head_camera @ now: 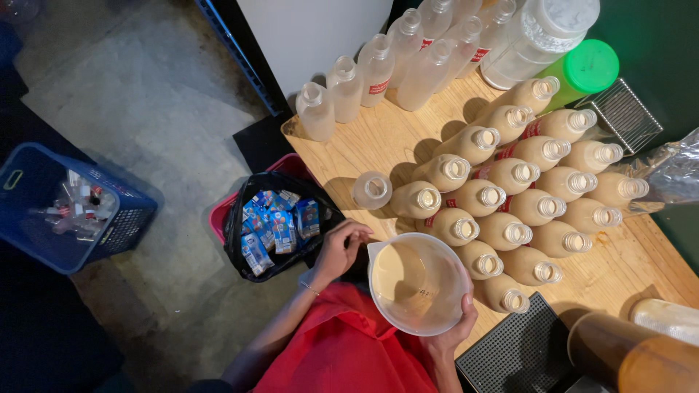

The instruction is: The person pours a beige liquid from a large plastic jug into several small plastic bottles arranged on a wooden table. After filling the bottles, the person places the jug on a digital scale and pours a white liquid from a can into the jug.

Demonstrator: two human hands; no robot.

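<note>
Holding a plastic jug (416, 284) of beige liquid, right hand (457, 327) wrapped under its rim at the table's (641, 266) near edge; left hand (339, 251) curled, seemingly empty. Filling step: next, tip spout over empty bottle (372, 190). Filled bottles (510, 196) carry red labels; blue cartons (273, 222) in black-lined bin

A drink-making workroom: rows of filled bottles (510, 211) crowd a wooden table (364, 145).
</note>
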